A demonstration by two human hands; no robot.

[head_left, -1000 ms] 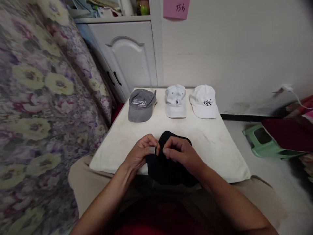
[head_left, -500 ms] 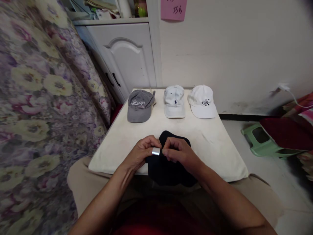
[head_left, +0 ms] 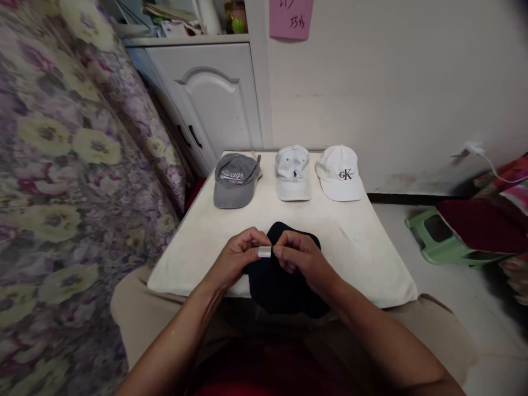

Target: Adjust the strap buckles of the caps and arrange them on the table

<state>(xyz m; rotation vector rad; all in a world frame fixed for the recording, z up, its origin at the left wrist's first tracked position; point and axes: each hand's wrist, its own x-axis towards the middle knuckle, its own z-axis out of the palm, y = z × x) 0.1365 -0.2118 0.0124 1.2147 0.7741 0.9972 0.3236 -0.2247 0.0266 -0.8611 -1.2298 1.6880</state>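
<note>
On the gray baseball cap, at the left of the row ahead of me, I read "Always" in slanted white script, with a small boxed line under it too tiny to make out. The white baseball cap, at my right, had dark "CK" on its front, small C overlapping a bigger K. Pale blue baseball cap between them: small dark polo-player logo, front panel. Pink paper note on the wall: dark handwritten characters, top line cut off by my view, lower line unclear.
</note>
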